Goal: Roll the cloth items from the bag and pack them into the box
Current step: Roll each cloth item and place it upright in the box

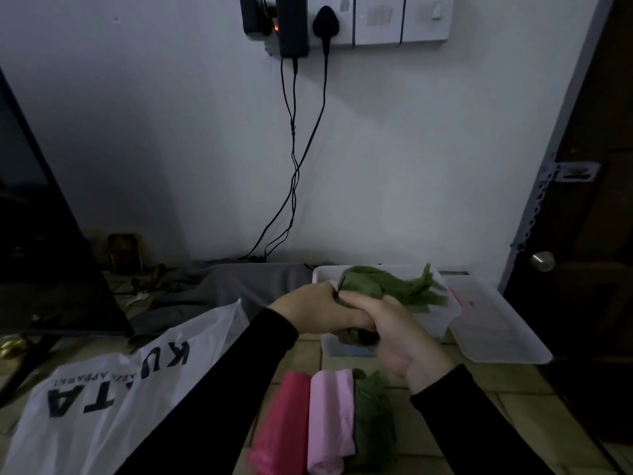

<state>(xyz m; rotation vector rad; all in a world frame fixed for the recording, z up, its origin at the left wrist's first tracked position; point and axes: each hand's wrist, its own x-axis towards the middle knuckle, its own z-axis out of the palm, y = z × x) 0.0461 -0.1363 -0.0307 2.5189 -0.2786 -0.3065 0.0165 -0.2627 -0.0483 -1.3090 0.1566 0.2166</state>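
Observation:
Both my hands hold a green cloth [383, 287] above the near edge of a clear plastic box [442, 323]. My left hand [315, 308] grips its left end, and my right hand [394, 337] is closed around its lower part. The loose end of the cloth sticks out to the right over the box. On the tiled floor below my hands lie three rolls side by side: a red roll [282, 423], a pink roll [330, 419] and a green roll [375, 419]. A white plastic bag [102, 399] with black lettering lies flat at the left.
The box's clear lid [496, 327] lies to the right of the box. A grey cloth [239, 286] is spread by the wall. A dark screen [44, 234] leans at the left. Black cables [293, 186] hang from wall sockets. A dark door [589, 234] stands at the right.

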